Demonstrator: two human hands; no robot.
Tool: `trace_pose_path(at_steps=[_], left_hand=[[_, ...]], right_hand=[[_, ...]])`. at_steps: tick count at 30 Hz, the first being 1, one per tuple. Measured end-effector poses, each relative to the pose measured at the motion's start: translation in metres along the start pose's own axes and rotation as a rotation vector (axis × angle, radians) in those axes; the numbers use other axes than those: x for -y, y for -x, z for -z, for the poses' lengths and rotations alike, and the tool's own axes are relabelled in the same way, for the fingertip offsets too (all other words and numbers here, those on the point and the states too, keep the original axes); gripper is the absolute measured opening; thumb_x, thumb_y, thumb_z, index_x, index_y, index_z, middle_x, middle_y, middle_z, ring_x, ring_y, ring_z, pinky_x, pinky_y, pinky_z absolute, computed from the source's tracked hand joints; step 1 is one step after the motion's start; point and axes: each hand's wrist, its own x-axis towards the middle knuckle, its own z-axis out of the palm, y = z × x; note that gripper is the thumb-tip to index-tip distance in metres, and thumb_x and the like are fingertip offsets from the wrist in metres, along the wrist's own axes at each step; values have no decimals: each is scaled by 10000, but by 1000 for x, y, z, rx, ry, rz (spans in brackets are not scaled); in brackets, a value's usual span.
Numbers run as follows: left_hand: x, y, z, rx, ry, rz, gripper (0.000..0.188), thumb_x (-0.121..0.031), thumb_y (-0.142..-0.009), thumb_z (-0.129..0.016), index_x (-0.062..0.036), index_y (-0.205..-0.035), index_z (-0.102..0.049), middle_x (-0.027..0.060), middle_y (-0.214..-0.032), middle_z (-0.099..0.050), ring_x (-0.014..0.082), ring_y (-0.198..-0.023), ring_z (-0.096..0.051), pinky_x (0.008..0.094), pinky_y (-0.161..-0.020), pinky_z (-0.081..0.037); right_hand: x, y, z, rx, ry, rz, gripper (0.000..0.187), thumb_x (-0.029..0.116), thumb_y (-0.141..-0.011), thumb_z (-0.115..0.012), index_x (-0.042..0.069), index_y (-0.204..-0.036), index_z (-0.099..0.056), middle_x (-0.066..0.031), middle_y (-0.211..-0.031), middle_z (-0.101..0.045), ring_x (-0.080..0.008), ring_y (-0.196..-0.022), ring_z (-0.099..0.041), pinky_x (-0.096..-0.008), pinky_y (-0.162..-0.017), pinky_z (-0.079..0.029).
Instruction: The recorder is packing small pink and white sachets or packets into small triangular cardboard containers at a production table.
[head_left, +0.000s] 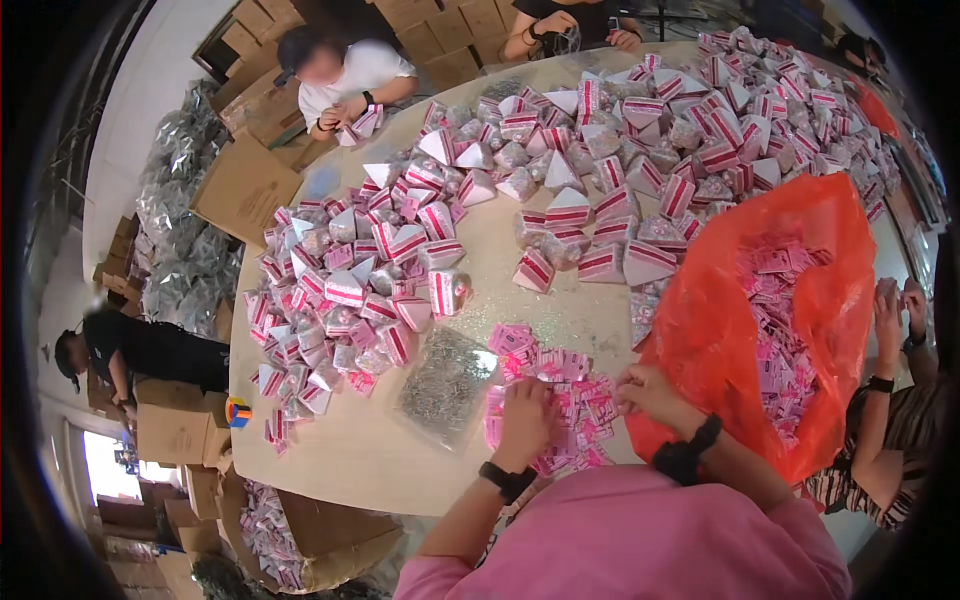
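1. Pink flat cards (pixel 565 405) lie in a loose heap on the pale round surface (pixel 360 450), directly under and between the two hands at the near edge.
2. Far left of the left hand: stacked cardboard boxes (pixel 175 425) on the floor, with a person in black (pixel 130 350) bent beside them.
3. Just left of the left hand: a clear bag of small silvery pieces (pixel 445 385), lying flat and touching the heap's edge.
4. Beyond that bag, up and left of the left hand: a spread of pink-and-white wedge boxes (pixel 350 290), some toppled.
5. Left hand (pixel 525 420), black wristband, palm down on the heap, fingers curled into the cards. Grip looks closed onto them; whether any one card is pinched I cannot tell.
6. Right hand (pixel 650 395), dark band at the wrist, rests at the heap's right edge, against the orange bag. Fingers bent, knuckles up; grip state I cannot tell, nothing seen held.
7. Right of the right hand: an open orange plastic bag (pixel 720 330) with more pink cards (pixel 780 330) inside.
8. Beyond both hands: a larger pile of wedge boxes (pixel 680 130) across the far side.
9. Far right: another person's hands (pixel 895 310), raised, well apart from the heap.
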Motion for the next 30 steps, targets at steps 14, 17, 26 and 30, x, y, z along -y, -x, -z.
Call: trace_pose_path(at_steps=[14,17,26,30], left_hand=[[110,7,36,-161,-487,205,174,-142,-705,-642,-31,-814,-563,158,-829,-567,372,-782,-533,473,-695,-432],[110,5,35,-131,-431,187,146,-130,-709,-643,-38,-783,-556,155,-811,-564,367,-746,-541,463,-656,-441],[85,-1,66,-61,-377,361,122,-174,-803,-614,-61,-808,-569,148,-833,-579,362,-770,-580,477,-636,-459],[81,0,78,-89,-375,349,106,-175,-797,-604,-72,-785,-582,147,-836,-593,372,-755,-590,481,-638,-466]], right_hand=[[-4,-2,8,10,25,-7,125,122,-863,-511,13,-898,-559,-53,-740,-619,-121,-625,-621,-238,-513,-457],[-3,0,9,0,35,-2,123,124,-865,-507,14,-894,-554,-58,-745,-621,-121,-628,-624,-235,-512,-454],[-11,-2,9,6,13,7,129,119,-862,-512,4,-901,-554,-59,-744,-623,-131,-627,-626,-248,-520,-464],[-7,-1,7,2,46,0,136,118,-857,-510,1,-900,-562,-58,-737,-623,-128,-629,-626,-248,-527,-469]])
